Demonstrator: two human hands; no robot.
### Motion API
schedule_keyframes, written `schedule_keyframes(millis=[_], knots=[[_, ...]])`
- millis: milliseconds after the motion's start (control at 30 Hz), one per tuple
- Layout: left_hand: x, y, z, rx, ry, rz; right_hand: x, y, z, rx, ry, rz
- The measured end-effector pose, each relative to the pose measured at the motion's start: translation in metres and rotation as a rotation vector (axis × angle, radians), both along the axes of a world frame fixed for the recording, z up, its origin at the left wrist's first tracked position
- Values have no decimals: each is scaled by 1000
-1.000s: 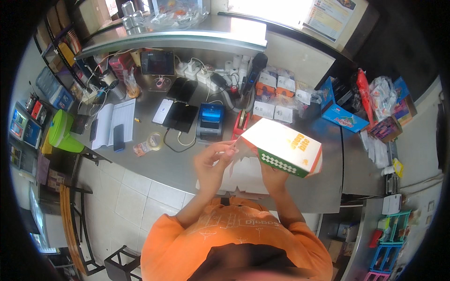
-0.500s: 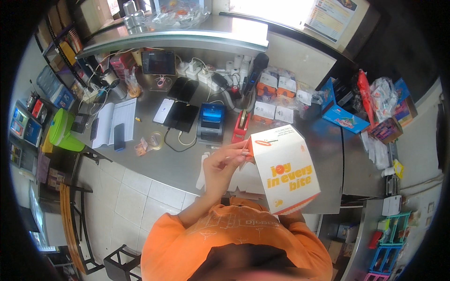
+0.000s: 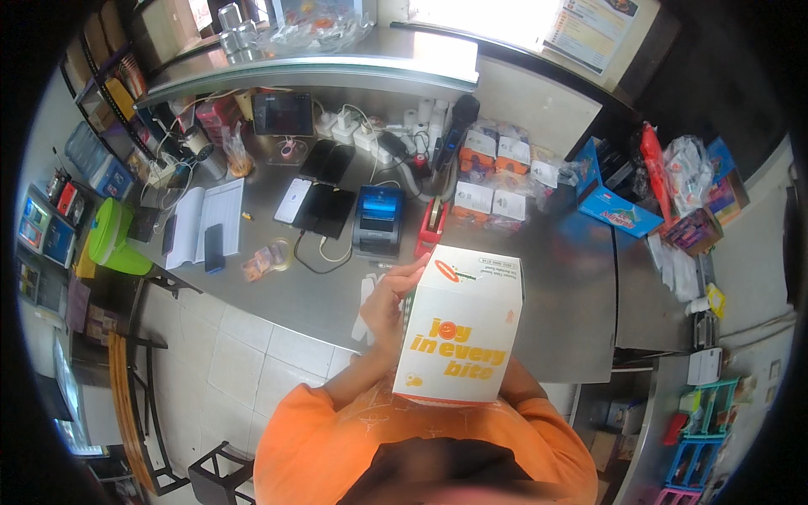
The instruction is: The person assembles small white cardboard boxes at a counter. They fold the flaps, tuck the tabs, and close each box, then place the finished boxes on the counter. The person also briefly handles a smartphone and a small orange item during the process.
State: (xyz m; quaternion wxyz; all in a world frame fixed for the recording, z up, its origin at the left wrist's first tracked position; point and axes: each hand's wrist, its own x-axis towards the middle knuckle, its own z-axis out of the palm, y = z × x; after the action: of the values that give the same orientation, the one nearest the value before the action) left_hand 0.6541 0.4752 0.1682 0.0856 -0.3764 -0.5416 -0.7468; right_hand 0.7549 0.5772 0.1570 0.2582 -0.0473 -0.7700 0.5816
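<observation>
Since the earlier frames the white cardboard box (image 3: 461, 328) has swung from a tilted, edge-on pose showing its green-patterned side to upright with its broad printed face toward me, and it sits a bit higher and more central. It is held up in the air over the near edge of the grey counter (image 3: 555, 278), just in front of my chest. My left hand (image 3: 385, 305) has stayed on the box's left edge; fingers curled round that edge, thumb up by the top corner, so it grips the box. My right hand is hidden behind the box, so I cannot tell how its fingers sit.

Box: matte paperboard, boxy with a flat folded top, orange lettering on white. Counter: smooth, dull metal-looking, curved by the lens. Far of the box stands a red tape dispenser (image 3: 429, 229), to its left a dark receipt printer (image 3: 379, 220) with a blue screen. Further left lie two black glossy phones (image 3: 324, 210) and an open paper ledger (image 3: 206, 220). At far left a lime green plastic tub (image 3: 114, 240). At right a blue carton (image 3: 619, 206), lid open. My orange shirt (image 3: 337, 438) is soft knit.
</observation>
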Motion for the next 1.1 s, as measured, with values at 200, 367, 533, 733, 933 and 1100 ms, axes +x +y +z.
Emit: schedule_keyframes(millis=[200, 367, 533, 733, 933, 1100], knots=[[-43, -42, 15, -124, -339, -112, -23, 12, 20, -794, 158, 214], [-39, -36, 6, -61, -123, 71, -24, 38, 27, -1290, 55, 220], [-76, -27, -2, -12, 159, -131, -22, 50, 30, -1107, 187, -159], [-79, -40, -3, -373, 453, 74, -22, 32, 45, -605, 210, -439], [-43, -8, 6, -388, 871, 265, -27, 14, 41, -198, 129, -390], [-30, -4, 10, -255, 436, 250, -24, 2, 39, 496, 212, -410]])
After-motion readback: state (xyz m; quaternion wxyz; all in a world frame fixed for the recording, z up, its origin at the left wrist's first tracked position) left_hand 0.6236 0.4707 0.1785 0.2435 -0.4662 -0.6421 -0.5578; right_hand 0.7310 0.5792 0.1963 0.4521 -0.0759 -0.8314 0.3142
